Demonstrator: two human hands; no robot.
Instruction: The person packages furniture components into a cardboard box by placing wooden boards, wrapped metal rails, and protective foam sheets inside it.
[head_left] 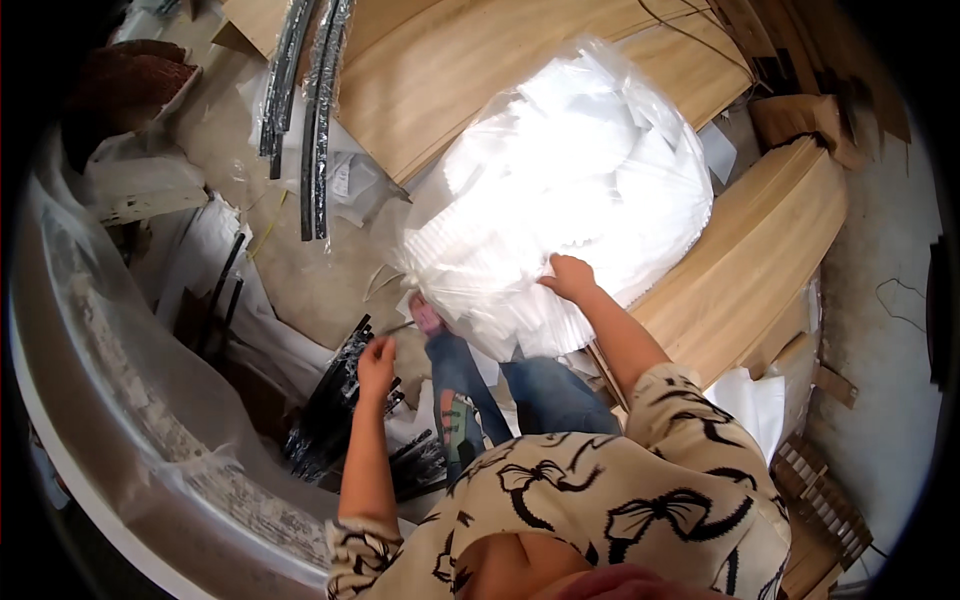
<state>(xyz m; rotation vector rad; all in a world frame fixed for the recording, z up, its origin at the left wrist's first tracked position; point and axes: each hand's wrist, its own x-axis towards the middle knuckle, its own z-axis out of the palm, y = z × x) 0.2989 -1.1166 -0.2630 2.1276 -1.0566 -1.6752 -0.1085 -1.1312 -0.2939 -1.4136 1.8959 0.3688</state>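
Note:
A large clear plastic bag (600, 150) stuffed with white sheet-like material stands in front of me, its gathered neck toward the left. My right hand (571, 277) is closed on the near side of this bag, gripping a fold of the plastic. Lower and to the left, my left hand (376, 366) is apart from the bag with its fingers curled together. A thin dark line runs from near its fingertips toward the bag's neck; what the fingers hold, if anything, is too small to make out. My foot (425, 314) shows beside the bag's neck.
Pale wooden panels (430, 70) lie behind the bag, and another long wooden piece (750, 265) lies to its right. Plastic-wrapped black strips (322, 130) jut in at the upper left. A bundle of black strips (330, 410) is beside my left forearm. Plastic sheeting (130, 350) covers the curved left side.

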